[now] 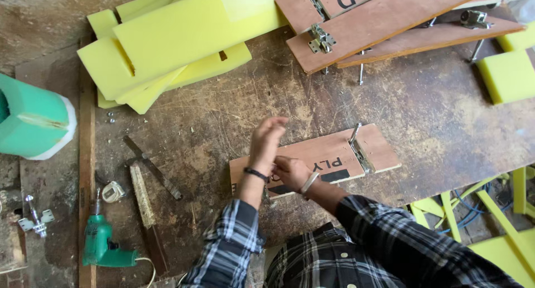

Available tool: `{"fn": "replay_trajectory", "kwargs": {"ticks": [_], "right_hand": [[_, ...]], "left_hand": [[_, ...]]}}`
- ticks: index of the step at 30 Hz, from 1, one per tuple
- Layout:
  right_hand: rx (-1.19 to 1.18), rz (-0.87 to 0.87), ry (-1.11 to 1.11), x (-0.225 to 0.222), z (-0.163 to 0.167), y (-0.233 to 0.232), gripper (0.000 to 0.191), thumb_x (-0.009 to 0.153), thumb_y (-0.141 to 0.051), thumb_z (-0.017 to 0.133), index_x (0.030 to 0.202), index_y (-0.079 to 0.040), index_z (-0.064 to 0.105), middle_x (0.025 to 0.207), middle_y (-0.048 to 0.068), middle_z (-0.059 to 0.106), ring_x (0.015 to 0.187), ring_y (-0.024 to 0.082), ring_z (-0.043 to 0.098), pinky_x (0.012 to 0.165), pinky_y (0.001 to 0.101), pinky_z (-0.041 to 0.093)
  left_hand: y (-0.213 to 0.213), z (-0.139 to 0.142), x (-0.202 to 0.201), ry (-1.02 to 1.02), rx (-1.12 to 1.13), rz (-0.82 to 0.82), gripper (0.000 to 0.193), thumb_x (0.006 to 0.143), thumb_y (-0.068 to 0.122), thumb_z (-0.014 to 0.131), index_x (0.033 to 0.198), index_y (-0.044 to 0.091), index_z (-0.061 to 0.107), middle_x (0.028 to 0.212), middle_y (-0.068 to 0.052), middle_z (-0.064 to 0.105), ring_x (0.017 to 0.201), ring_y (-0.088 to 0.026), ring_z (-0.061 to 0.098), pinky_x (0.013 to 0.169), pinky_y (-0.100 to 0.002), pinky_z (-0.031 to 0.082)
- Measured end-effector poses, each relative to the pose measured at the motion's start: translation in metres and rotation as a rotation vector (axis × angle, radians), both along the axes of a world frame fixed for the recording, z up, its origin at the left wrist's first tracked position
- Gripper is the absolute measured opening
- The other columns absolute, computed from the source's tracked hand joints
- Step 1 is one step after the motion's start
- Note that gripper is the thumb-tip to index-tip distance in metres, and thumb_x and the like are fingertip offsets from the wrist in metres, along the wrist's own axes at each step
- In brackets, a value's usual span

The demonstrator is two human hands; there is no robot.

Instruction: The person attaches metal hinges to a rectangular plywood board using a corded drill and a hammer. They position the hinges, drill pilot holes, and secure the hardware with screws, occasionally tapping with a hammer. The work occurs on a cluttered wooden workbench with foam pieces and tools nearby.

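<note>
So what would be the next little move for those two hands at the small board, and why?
Probably bring the raised left hand back down onto the small board. The right hand rests at the board's near edge, seemingly pinching something too small to make out, while the left hangs blurred above it. The metal clamp sits at the far end, so the near end looks unsteadied.

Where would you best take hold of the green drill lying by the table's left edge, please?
Probably by its handle, coming from above. The drill lies flat on the table, nose toward the foam, cord trailing right, handle upward and unobstructed. Both the left hand and right hand are at the plywood board.
</note>
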State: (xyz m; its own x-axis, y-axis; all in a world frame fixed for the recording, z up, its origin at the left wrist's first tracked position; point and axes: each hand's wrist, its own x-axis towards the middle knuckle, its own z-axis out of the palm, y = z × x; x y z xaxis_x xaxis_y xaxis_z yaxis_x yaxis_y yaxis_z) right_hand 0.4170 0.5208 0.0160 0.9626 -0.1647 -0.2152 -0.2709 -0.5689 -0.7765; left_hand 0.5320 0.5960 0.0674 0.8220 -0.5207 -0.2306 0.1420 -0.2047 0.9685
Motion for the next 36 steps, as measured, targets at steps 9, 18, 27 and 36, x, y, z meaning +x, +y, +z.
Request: {"fn": "replay_trajectory", "kwargs": {"ticks": [9,18,27,36], "right_hand": [[-0.011,-0.590,-0.196,-0.097,-0.004,-0.184,0.040,0.089,-0.027,0.072,0.119,-0.001,0.067,0.107,0.012,0.076,0.092,0.022,0.075,0.076,0.0363,0.062],[-0.081,-0.316,0.102,-0.069,-0.038,-0.235,0.023,0.093,-0.027,0.068,0.109,-0.016,0.080,0.093,0.007,0.080,0.084,0.021,0.076,0.079,0.0363,0.059],[0.107,-0.232,0.178,-0.049,-0.034,-0.250,0.024,0.095,-0.025,0.070,0.115,-0.015,0.077,0.091,0.003,0.081,0.081,0.011,0.076,0.076,0.0302,0.060],[0.014,-0.164,0.229,-0.040,-0.021,-0.251,0.028,0.094,-0.033,0.072,0.117,-0.018,0.078,0.095,0.002,0.081,0.083,0.012,0.076,0.078,0.0307,0.060]], "left_hand": [[-0.159,-0.069,-0.072,0.108,-0.075,-0.432,0.072,0.088,0.007,0.062,0.156,0.016,0.041,0.161,-0.013,0.040,0.147,-0.024,0.039,0.117,-0.036,0.036],[-0.135,-0.094,-0.114,-0.038,0.039,-0.160,0.049,0.090,0.006,0.057,0.136,0.013,0.069,0.118,-0.003,0.075,0.076,-0.011,0.065,0.074,-0.034,0.059],[-0.157,-0.064,-0.122,0.002,0.151,0.116,0.043,0.086,0.005,0.054,0.125,0.017,0.068,0.077,0.000,0.068,0.061,-0.010,0.053,0.054,-0.028,0.046],[-0.162,-0.087,-0.119,-0.118,0.035,0.178,0.032,0.089,0.005,0.054,0.109,0.016,0.077,0.102,0.001,0.078,0.071,-0.010,0.061,0.066,-0.029,0.054]]}}
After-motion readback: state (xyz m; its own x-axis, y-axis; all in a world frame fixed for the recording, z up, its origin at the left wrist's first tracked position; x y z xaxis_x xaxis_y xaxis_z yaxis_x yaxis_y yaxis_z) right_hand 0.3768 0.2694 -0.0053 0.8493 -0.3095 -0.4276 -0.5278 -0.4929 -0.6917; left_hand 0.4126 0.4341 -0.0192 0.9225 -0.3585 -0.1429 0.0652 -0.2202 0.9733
